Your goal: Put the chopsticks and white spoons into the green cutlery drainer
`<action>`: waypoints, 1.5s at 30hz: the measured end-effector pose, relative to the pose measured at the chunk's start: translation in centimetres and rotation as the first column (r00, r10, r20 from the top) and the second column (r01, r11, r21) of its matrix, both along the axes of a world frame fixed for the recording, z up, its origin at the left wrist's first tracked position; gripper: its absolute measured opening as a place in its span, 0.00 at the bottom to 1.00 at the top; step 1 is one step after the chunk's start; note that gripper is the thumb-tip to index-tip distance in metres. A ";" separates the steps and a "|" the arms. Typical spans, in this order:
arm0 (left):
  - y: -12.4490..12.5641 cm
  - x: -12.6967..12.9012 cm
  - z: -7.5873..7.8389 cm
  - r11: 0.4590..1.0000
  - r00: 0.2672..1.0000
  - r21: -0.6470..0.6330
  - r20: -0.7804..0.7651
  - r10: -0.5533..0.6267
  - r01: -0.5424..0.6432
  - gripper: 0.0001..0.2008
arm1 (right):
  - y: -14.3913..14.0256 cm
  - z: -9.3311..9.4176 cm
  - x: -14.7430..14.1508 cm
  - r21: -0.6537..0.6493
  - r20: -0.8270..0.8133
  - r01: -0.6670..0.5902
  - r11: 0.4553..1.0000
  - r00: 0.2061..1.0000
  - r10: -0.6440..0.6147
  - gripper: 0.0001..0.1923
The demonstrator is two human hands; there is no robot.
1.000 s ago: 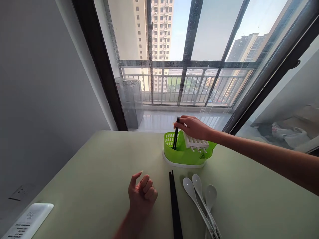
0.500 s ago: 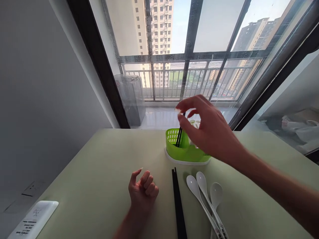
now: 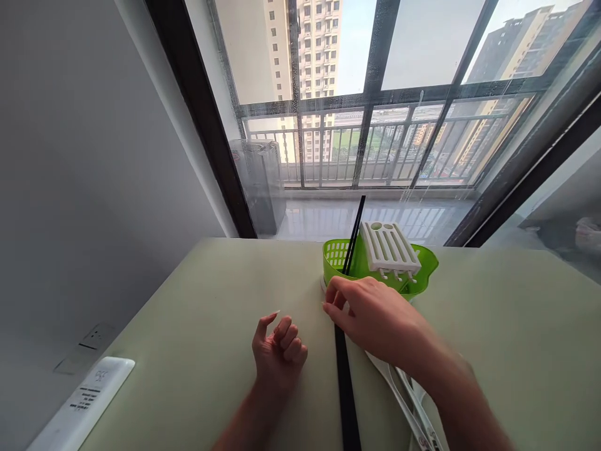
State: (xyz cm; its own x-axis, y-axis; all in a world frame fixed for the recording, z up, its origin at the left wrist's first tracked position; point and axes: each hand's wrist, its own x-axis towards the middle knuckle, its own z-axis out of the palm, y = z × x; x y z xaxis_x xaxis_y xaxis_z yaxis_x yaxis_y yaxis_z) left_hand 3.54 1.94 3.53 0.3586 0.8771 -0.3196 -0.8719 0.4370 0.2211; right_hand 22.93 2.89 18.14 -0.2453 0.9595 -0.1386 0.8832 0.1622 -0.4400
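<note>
My right hand (image 3: pixel 375 316) is low over the table, its fingers curled and bent down at the far end of the black chopsticks (image 3: pixel 345 388) lying there. The hand covers their tips, so what the fingers hold, if anything, is hidden. Its wrist hides the bowls of several white spoons (image 3: pixel 399 394). Just beyond it is a green basket (image 3: pixel 425 266) on a white base, with black chopsticks (image 3: pixel 355 235) leaning upright inside and a white slotted holder (image 3: pixel 390 247) across it. My left hand (image 3: pixel 280 351) rests palm up on the table, fingers curled in with nothing in them and the thumb raised.
A white device with a digital display (image 3: pixel 87 401) sits at the table's left edge, near the grey wall (image 3: pixel 61 188). The pale green table (image 3: pixel 206 294) runs up to a large dark-framed window. A wall socket (image 3: pixel 94 335) is at the left.
My right hand has come down from above the basket to the chopsticks on the table, uncovering the white holder. My left hand stays curled. The view has turned slightly left.
</note>
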 end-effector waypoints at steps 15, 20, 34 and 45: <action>0.0 0.6 0.4 1.000 0.997 -0.015 -0.074 0.022 -0.023 0.26 | -0.3 -5.2 0.9 -0.101 0.201 0.031 0.994 0.980 -0.010 0.06; 0.2 0.9 0.6 1.000 0.994 0.022 -0.112 0.016 -0.013 0.26 | -0.3 -6.2 0.6 -0.149 0.275 0.002 0.989 0.961 0.039 0.06; 0.3 1.2 0.6 0.998 0.987 0.059 -0.158 0.022 -0.013 0.25 | 0.7 -7.8 0.0 -0.188 0.335 -0.044 0.981 0.936 0.107 0.10; 0.4 1.3 0.8 0.999 0.986 0.046 -0.163 0.024 -0.017 0.25 | 1.0 -8.2 -0.2 -0.214 0.313 -0.023 0.977 0.945 0.091 0.13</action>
